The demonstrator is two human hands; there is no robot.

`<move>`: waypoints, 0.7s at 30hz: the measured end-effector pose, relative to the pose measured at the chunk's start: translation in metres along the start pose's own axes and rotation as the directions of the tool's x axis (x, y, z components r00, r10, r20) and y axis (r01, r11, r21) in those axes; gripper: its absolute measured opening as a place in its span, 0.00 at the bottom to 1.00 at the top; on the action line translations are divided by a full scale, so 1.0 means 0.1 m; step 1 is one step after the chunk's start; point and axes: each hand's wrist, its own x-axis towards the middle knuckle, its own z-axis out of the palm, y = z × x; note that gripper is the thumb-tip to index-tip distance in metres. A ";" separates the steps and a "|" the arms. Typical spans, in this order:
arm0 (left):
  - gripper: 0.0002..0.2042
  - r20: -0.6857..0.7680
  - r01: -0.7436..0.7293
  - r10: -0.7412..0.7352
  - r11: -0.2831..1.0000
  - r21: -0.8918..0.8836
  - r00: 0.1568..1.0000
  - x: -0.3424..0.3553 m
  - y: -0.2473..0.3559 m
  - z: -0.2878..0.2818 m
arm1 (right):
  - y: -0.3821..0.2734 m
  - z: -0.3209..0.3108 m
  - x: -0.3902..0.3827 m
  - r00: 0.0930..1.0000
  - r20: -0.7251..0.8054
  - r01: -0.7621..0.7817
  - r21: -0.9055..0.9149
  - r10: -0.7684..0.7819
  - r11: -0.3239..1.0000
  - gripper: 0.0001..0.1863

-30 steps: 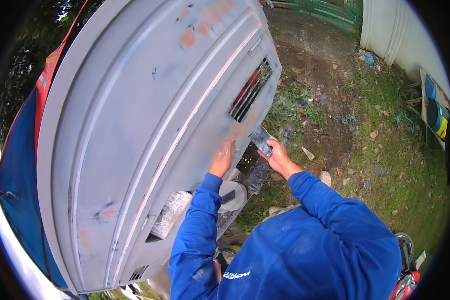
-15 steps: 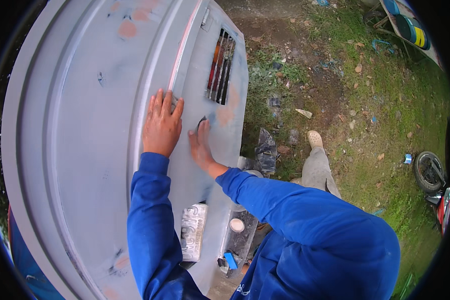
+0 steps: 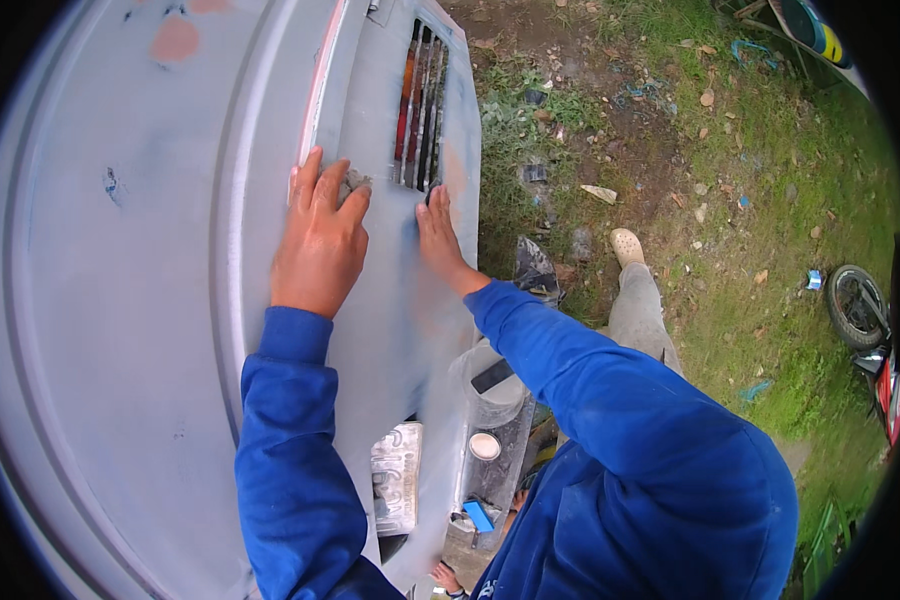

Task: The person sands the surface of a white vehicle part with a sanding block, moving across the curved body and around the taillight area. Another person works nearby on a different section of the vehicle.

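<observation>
My left hand (image 3: pixel 318 250) rests on the grey-primed vehicle panel (image 3: pixel 160 330), beside a pale raised seam. Its bent fingers are over a crumpled grey piece (image 3: pixel 353 183), perhaps a rag, which shows past the index finger and thumb. To the right, my right hand (image 3: pixel 442 242) lies against the panel with its fingers close together. They press a small dark sheet (image 3: pixel 433 190) just below the barred light opening (image 3: pixel 422 105). Most of that sheet is hidden by the fingers. Orange filler patches (image 3: pixel 175 38) mark the panel.
Below my right arm stand a clear tub (image 3: pixel 495 400), a round white-filled container (image 3: pixel 485 446) and a blue block (image 3: pixel 478 516). A number plate (image 3: pixel 397 480) sits in a recess. Another person's hand (image 3: pixel 446 577) shows at the bottom. A motorbike wheel (image 3: pixel 858 308) stands far right on grass.
My right hand has slid up and rightward over the panel with the dark sheet, closer to the light opening. The vehicle sits further left in view. More of the grey piece shows under my left hand.
</observation>
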 end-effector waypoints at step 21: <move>0.19 -0.004 -0.010 0.010 1.000 -0.018 1.000 0.03 0.03 0.02 | -0.25 -0.19 -0.22 0.942 0.282 -0.158 -0.105 0.182 0.982 0.39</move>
